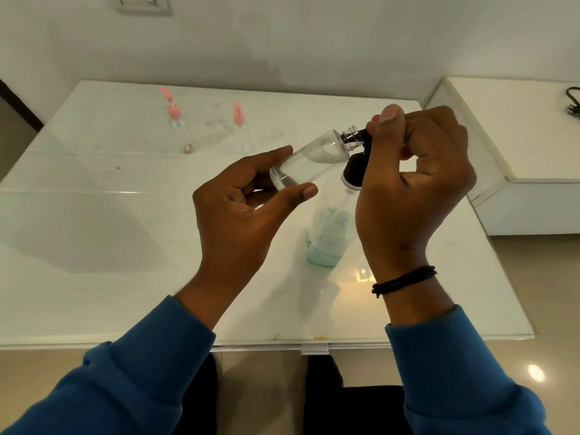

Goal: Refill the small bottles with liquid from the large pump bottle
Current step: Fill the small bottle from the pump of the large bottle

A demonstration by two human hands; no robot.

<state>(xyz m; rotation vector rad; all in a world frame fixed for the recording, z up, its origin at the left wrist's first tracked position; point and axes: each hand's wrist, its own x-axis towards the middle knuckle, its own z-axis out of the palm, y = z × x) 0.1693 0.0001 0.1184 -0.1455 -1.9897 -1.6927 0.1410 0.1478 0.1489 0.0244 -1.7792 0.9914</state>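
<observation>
The left hand (251,196) pinches a small clear bottle (309,160), tilted, its open neck at the black pump nozzle (361,135). The right hand (414,171) curls its fingers (387,120) over the large pump bottle (329,233), which stands on the counter (94,246). Two pink-capped bottles (180,127) stand at eleven o'clock.

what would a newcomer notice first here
At centre, the left hand holds a small clear bottle tilted, its open neck at the black pump of the large bottle, which the right hand grips. The large bottle stands on the white table with greenish liquid at its base. Two pink-capped bottles stand further back to the left.
</observation>
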